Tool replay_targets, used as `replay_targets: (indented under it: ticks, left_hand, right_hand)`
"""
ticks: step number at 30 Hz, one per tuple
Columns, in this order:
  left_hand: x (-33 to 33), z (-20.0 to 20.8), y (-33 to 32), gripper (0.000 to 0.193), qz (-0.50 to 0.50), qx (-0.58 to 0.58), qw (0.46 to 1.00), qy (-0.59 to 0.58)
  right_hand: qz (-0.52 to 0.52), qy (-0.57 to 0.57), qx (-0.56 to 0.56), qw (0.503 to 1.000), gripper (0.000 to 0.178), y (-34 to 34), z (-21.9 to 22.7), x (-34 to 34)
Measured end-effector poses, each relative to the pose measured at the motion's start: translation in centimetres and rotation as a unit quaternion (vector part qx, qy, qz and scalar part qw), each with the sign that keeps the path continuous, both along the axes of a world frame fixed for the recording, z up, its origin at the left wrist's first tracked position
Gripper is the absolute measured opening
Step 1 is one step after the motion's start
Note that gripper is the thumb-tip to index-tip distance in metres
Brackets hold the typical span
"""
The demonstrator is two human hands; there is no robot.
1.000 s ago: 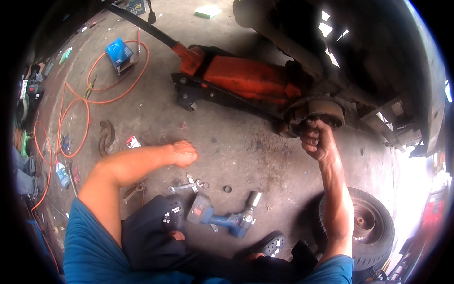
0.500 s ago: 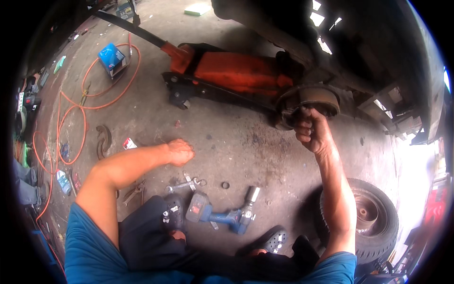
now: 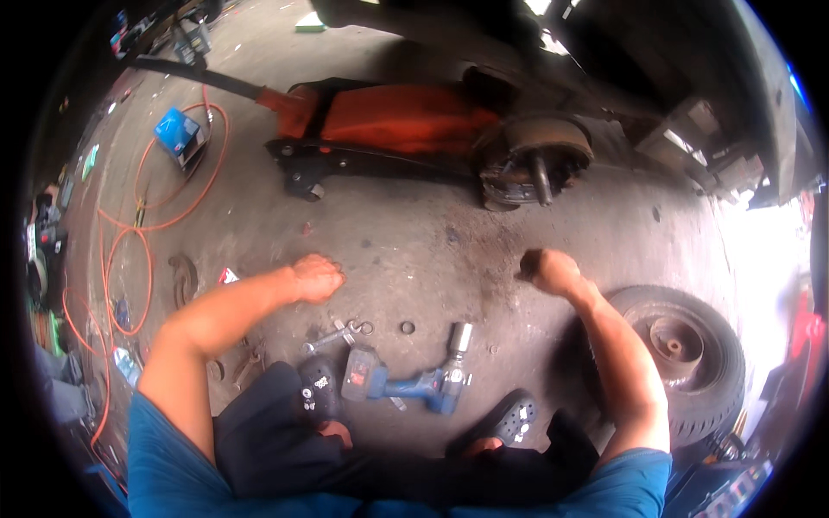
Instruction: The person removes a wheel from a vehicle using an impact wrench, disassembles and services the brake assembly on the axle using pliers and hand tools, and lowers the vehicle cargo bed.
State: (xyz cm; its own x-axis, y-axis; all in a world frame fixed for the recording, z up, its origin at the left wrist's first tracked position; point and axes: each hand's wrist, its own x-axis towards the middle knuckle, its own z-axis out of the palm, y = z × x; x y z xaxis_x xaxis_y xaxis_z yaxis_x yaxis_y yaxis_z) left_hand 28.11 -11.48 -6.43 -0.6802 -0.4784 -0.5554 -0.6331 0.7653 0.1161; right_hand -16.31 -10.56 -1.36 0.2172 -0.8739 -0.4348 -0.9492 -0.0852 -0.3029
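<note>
Beyond the left hand [image 3: 317, 278] stands a jack [image 3: 393, 116].

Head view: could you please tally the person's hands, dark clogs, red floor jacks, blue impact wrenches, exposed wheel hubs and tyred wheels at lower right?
Left hand and right hand: 2
Dark clogs: 2
Red floor jack: 1
Blue impact wrench: 1
Exposed wheel hub: 1
Tyred wheel: 1
Total: 8

Bare right hand [image 3: 554, 274], blurred, and that dark patch [image 3: 528, 262] at its front: object or shadow, can't tell! Bare left hand [image 3: 317, 278] curls, palm hidden. Blue-and-grey cordless impact wrench [image 3: 416, 385] covers part of a silver spanner [image 3: 397, 403]; clutter [image 3: 45, 237] smears along the grey concrete floor's [image 3: 406, 250] left edge.
</note>
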Motion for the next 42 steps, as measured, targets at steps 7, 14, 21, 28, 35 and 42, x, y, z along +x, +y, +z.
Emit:
replay_targets:
  ticks: [7, 14, 21, 28, 35, 42]
  left_hand:
    - [0.0, 0.3, 0.8, 0.025, -0.007, -0.008, 0.998, 0.064]
    - [0.6, 0.7, 1.0, 0.018, 0.035, 0.025, 0.999, -0.024]
    - [2.5, 2.1, 0.8, 0.033, 0.096, -0.004, 0.995, 0.027]
    - [9.2, 6.2, 4.3, 0.034, 0.222, -0.02, 0.974, -0.028]
    - [20.0, 9.2, 13.3, 0.03, 0.412, -0.122, 0.903, 0.01]
    - [18.2, 1.4, 27.6, 0.048, 0.687, -0.076, 0.718, 0.074]
  right_hand:
    - [-0.324, -0.394, -0.143, 0.848, 0.021, -3.5, 3.0, -0.7]
    - [-0.303, -0.484, -0.324, 0.754, 0.03, -3.1, 6.0, 0.8]
    - [-0.317, -0.412, -0.326, 0.79, 0.034, -3.1, 5.7, 1.0]
    - [-0.273, -0.324, -0.371, 0.826, 0.043, -3.6, 3.9, -1.1]
    - [-0.245, -0.21, -0.385, 0.865, 0.041, -6.4, 1.4, -4.9]
    - [-0.021, -0.182, -0.416, 0.891, 0.058, -6.1, -2.7, -11.9]
